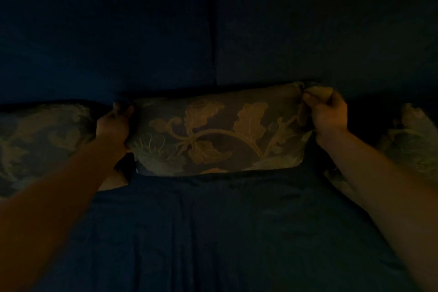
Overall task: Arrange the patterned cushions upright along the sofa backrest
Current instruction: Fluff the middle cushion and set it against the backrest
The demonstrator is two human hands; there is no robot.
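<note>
The brown leaf-patterned fabric cushion stands on the dark blue sofa seat against the backrest. The left hand grips its left edge; the right hand pinches its top right corner. If released carelessly, the soft cushion may flop forward.

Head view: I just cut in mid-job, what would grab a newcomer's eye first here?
First, the leaf-patterned brown fabric cushion in mid-frame, standing against the dark blue sofa backrest and gripped at both upper corners by the left hand and the right hand. Then two more patterned cushions, one at the left edge and one at the right edge, both dim in the low light.
</note>
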